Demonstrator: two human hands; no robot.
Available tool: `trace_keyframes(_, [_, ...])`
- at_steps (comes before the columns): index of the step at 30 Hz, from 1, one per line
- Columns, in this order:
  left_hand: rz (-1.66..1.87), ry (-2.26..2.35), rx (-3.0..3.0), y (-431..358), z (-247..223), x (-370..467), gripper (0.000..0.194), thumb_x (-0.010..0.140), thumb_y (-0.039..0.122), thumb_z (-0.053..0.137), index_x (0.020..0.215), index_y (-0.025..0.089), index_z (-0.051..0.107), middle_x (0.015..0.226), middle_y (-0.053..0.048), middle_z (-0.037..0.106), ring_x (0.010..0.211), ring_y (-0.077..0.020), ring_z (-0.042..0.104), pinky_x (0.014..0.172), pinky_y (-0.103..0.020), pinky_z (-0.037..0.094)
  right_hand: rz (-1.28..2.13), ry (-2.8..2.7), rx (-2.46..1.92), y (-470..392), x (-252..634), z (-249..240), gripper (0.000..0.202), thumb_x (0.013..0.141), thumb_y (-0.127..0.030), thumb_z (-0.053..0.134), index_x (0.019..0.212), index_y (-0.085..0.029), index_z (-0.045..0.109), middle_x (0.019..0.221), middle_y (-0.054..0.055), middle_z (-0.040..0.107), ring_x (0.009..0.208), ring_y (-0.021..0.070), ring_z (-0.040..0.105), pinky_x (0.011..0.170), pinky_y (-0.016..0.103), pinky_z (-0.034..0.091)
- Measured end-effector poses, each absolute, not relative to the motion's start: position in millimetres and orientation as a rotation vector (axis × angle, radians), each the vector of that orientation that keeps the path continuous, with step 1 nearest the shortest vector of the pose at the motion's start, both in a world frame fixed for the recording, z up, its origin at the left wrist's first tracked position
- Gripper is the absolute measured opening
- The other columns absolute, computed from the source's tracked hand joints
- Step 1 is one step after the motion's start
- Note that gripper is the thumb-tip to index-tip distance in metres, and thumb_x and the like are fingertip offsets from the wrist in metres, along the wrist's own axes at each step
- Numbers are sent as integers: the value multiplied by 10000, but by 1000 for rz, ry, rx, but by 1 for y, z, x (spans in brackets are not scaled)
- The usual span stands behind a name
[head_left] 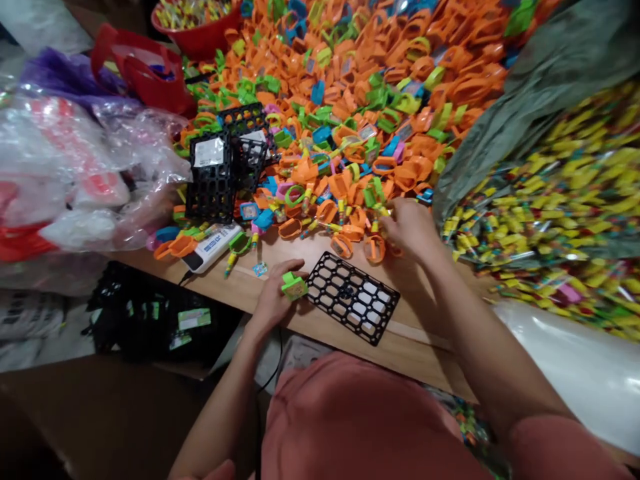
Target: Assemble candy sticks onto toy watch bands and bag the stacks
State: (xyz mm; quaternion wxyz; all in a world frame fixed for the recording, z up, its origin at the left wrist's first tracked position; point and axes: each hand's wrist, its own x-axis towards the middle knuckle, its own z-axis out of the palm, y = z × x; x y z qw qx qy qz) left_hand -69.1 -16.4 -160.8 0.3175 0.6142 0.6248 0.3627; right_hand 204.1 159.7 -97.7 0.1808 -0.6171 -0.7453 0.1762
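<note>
My left hand (274,295) is at the left end of a black plastic grid tray (345,293) lying on the wooden table. A green toy watch (294,285) is held at its fingers, against the tray's edge. White labels or pieces show through the holes at the tray's right half. My right hand (411,225) reaches to the near edge of a heap of toy watches (345,73), mostly orange. Its fingers are bent together beside green and yellow pieces; what they grip is hidden. Orange watches (375,248) lie just left of that hand.
More black grid trays (210,177) and a white power strip (216,248) sit at the left. Yellow candy-like tubes (565,200) fill a green sack (530,100) at the right. Plastic bags (90,167), a red basin (200,37) and a cardboard box (100,407) stand at the left.
</note>
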Motion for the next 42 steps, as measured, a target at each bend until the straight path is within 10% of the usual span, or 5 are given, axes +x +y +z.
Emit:
trace_keyframes(10, [889, 1643, 1719, -15, -158, -70, 258, 896, 282, 638, 1097, 241, 794, 1323, -97, 697, 1242, -291, 600, 1107, -502, 474, 1533, -1912, -1028, 61, 131, -130, 133, 866, -207, 564, 904, -207, 692, 797, 19, 705, 757, 203, 643, 731, 324, 505])
trace_keyframes(21, [965, 1574, 1685, -13, -157, -69, 260, 873, 296, 681, 1115, 254, 766, 1280, -107, 714, 1234, -305, 600, 1105, -519, 475, 907, -2293, -732, 36, 120, -172, 368, 847, -3, 421, 1103, -188, 609, 1034, 143, 700, 972, 262, 646, 880, 395, 537])
trace_keyframes(29, [956, 1590, 1554, -18, -166, -72, 304, 847, 371, 664, 1077, 198, 762, 1248, -130, 673, 1175, -286, 632, 1060, -469, 520, 1021, -2377, -658, 69, 141, -124, 186, 970, -122, 548, 1088, -191, 675, 1025, 94, 731, 937, 211, 672, 841, 315, 513])
trace_keyframes(42, [887, 1598, 1543, -17, -164, -71, 369, 875, 403, 646, 1155, 199, 772, 1266, -139, 677, 1195, -287, 618, 1083, -470, 485, 262, -2716, -1383, 137, 209, -90, 289, 943, -79, 438, 972, -183, 706, 1094, 155, 615, 1027, 312, 512, 842, 402, 414])
